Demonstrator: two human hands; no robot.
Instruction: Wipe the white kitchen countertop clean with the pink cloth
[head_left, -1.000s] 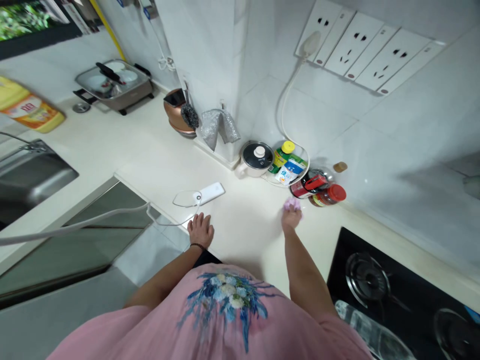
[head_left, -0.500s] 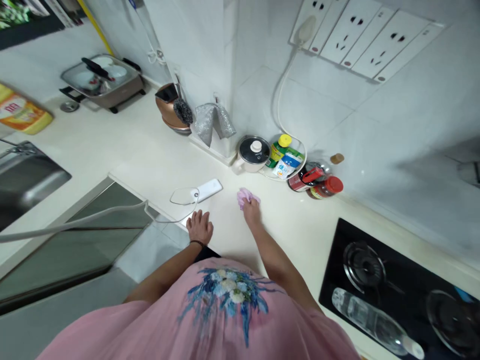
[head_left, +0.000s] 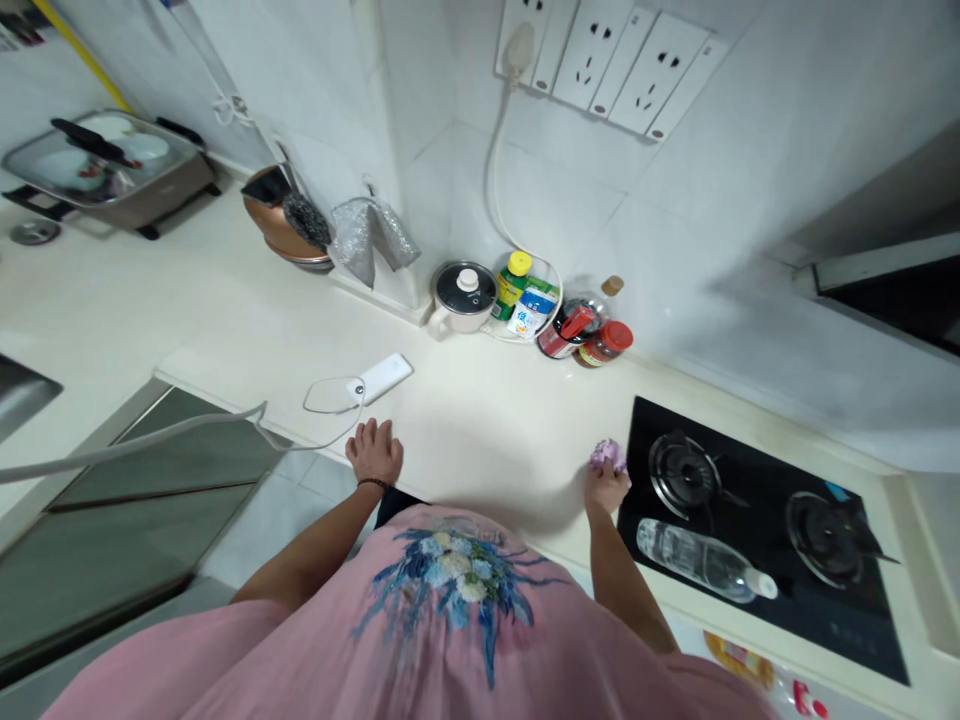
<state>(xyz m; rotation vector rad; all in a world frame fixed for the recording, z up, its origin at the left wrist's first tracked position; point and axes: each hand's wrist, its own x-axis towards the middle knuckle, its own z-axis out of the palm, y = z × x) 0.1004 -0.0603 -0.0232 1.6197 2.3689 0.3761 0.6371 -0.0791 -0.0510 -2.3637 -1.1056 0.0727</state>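
Bunched up in my right hand [head_left: 607,488] is a pink-purple cloth [head_left: 609,455], pressed to the pale countertop [head_left: 480,420] beside the left edge of the black gas stove [head_left: 750,520]. My left hand [head_left: 375,452] lies on the counter's front edge with its fingers spread and holds nothing. Just beyond its fingertips are a white power bank [head_left: 385,378] and a thin looped cable [head_left: 306,405]. A clear plastic bottle [head_left: 694,558] rests on its side on the stove, to the right of my right hand.
Along the wall stand a small lidded pot [head_left: 463,297], a yellow-capped bottle [head_left: 512,285], a blue-white packet [head_left: 534,306] and a red-lidded jar [head_left: 604,344]. Further left are a copper-coloured pan [head_left: 274,225] and an electric cooker [head_left: 127,175]. A sink [head_left: 22,395] sits at the left edge.
My right hand has moved right across the counter with the cloth, from below the bottles to the stove's edge. My left hand stays on the counter edge. The view has shifted to the right.
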